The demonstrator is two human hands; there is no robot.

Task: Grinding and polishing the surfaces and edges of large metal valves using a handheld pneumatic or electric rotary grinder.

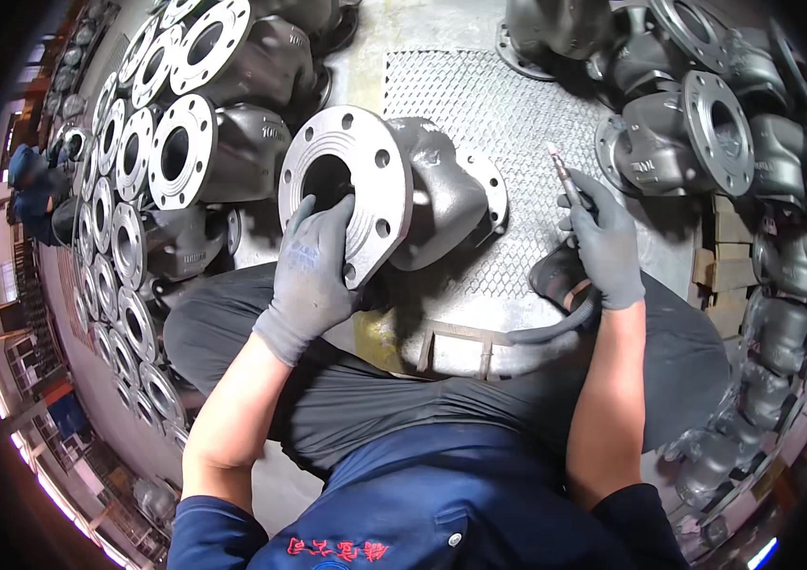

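Observation:
In front of me a grey cast-metal valve body (437, 195) lies on its side, its round flange (380, 199) with bolt holes facing left and toward me. My left hand (313, 271), in a grey glove, grips the flange's lower rim, with fingertips curled into the central bore. To the right of the valve body, my gloved right hand (605, 237) is closed round a slim pencil grinder (563, 176) with a pale pinkish tip. That tip points up and away, apart from the casting. A dark hose (556, 332) runs below this hand.
Similar flanged castings (180, 152) stand stacked at the left, and more castings (655, 142) are piled at the right. Beneath the work lies a patterned metal plate (465, 85). Wooden blocks (731, 256) sit beside my right knee. Another person (33, 185) is at the far left.

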